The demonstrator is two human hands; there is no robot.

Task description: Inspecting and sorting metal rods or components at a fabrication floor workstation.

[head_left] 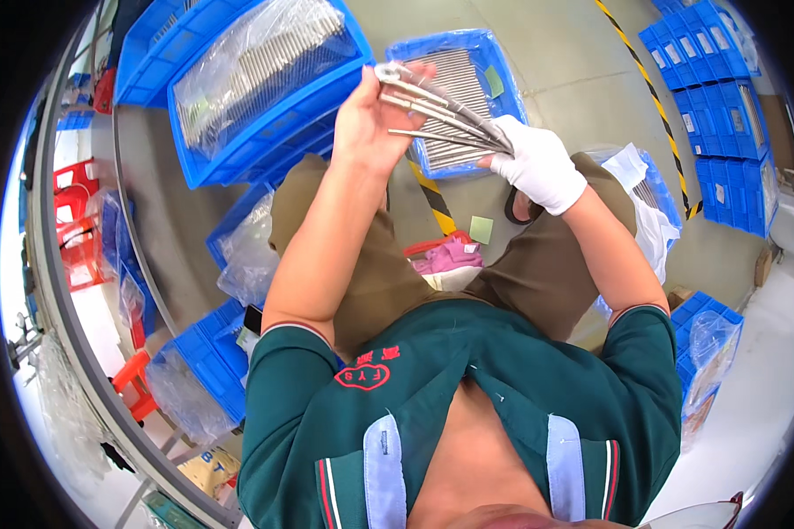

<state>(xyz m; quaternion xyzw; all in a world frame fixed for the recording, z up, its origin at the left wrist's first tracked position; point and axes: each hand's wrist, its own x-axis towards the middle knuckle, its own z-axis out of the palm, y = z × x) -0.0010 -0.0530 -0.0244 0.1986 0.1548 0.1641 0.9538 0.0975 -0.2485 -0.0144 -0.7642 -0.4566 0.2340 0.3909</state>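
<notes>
A fanned bunch of slim, shiny metal rods (pixel 445 112) spans the space between my two hands, above a blue crate. My right hand (pixel 538 163), in a white glove, grips the rods where they come together. Bare, my left hand (pixel 364 123) is at their spread ends, its thumb against the topmost rod ends and its fingers partly hidden behind them. Below the rods, the blue crate (pixel 400 48) on the floor holds rows of similar rods (pixel 454 75), with a green paper slip at its right side.
At the upper left, a large blue crate (pixel 265 145) contains plastic-wrapped rods (pixel 260 75). Stacked blue bins (pixel 715 115) stand at the far right. Black-and-yellow tape (pixel 648 79) marks the floor. Between my legs lie a pink cloth (pixel 450 257) and a green slip (pixel 481 229).
</notes>
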